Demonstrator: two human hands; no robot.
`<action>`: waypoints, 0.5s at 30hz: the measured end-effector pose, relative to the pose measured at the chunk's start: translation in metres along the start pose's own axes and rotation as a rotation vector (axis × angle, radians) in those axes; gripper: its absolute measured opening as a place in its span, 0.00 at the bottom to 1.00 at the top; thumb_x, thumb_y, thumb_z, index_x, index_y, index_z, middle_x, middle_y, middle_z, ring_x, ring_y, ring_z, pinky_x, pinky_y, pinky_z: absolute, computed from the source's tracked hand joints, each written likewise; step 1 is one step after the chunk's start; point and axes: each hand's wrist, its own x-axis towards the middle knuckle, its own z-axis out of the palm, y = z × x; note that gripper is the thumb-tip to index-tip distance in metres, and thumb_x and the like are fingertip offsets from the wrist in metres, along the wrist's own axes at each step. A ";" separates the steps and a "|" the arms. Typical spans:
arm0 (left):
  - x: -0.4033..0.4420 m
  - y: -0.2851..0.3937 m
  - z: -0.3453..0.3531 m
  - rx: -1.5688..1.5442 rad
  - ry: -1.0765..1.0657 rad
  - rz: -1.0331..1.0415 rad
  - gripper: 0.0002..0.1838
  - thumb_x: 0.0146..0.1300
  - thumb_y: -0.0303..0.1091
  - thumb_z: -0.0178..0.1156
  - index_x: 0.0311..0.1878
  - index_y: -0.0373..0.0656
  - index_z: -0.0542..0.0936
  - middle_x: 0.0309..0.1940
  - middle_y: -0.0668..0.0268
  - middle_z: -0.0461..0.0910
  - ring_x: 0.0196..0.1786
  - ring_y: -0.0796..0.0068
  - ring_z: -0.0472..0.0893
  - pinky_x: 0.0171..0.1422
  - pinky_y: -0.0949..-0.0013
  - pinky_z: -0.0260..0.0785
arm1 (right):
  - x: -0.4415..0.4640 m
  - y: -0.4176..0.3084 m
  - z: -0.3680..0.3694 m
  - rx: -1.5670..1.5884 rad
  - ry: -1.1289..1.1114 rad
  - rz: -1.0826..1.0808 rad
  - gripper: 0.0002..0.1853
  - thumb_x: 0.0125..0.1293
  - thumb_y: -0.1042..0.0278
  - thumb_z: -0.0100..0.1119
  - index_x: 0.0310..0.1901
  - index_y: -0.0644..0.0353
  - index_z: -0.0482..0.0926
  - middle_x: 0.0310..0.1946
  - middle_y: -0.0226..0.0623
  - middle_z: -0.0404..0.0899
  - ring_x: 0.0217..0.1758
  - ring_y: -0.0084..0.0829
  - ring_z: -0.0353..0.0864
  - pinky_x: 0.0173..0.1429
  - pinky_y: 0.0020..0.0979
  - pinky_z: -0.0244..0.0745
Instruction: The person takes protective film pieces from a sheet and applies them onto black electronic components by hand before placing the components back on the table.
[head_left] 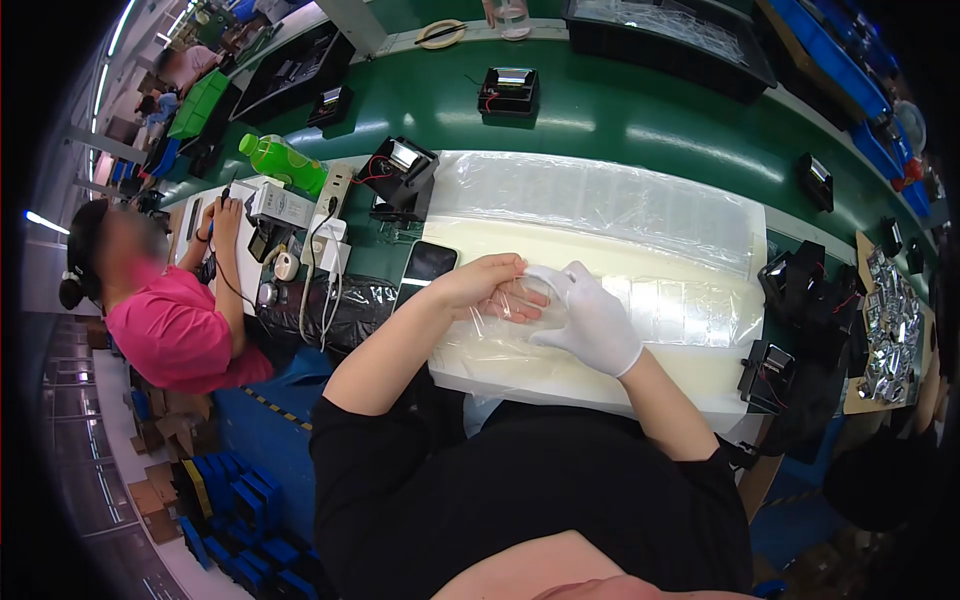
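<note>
My left hand (490, 287), bare, has its thumb and fingers bent around a piece of clear plastic film (468, 338) above the white work surface. Against it is my right hand (592, 318) in a white glove, its fingers curled at the film's edge near the left fingertips. The film is thin and glossy, so its exact outline is hard to make out. Under and beside the right hand runs a strip of clear plastic sheeting (690, 312) with rectangular sections. A wider stack of clear plastic packaging (600, 205) lies behind both hands.
A phone (431, 262) lies left of my hands, near a power strip (337, 190) with cables and a green bottle (283, 163). Black devices with red wires (507, 92) stand on the green bench. A co-worker in a pink shirt (180, 330) sits at the left.
</note>
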 end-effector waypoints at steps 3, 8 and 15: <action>0.013 -0.020 -0.001 0.349 0.138 0.247 0.10 0.80 0.38 0.46 0.44 0.42 0.70 0.36 0.58 0.86 0.36 0.62 0.87 0.39 0.65 0.78 | -0.001 0.006 0.011 0.060 0.124 -0.148 0.25 0.55 0.65 0.73 0.56 0.51 0.81 0.39 0.35 0.76 0.35 0.36 0.77 0.44 0.32 0.75; 0.021 -0.030 0.002 0.715 0.278 0.534 0.10 0.80 0.37 0.45 0.45 0.41 0.71 0.35 0.59 0.85 0.29 0.63 0.84 0.34 0.59 0.74 | 0.001 0.013 0.023 0.197 0.315 -0.290 0.12 0.58 0.70 0.70 0.45 0.55 0.86 0.36 0.34 0.80 0.34 0.32 0.77 0.41 0.30 0.74; 0.000 -0.020 0.022 1.010 0.545 0.489 0.12 0.79 0.39 0.48 0.42 0.40 0.71 0.31 0.59 0.83 0.30 0.62 0.80 0.36 0.65 0.71 | -0.016 -0.011 -0.004 0.425 0.388 0.000 0.03 0.61 0.76 0.66 0.36 0.60 0.87 0.36 0.35 0.84 0.33 0.28 0.77 0.37 0.27 0.71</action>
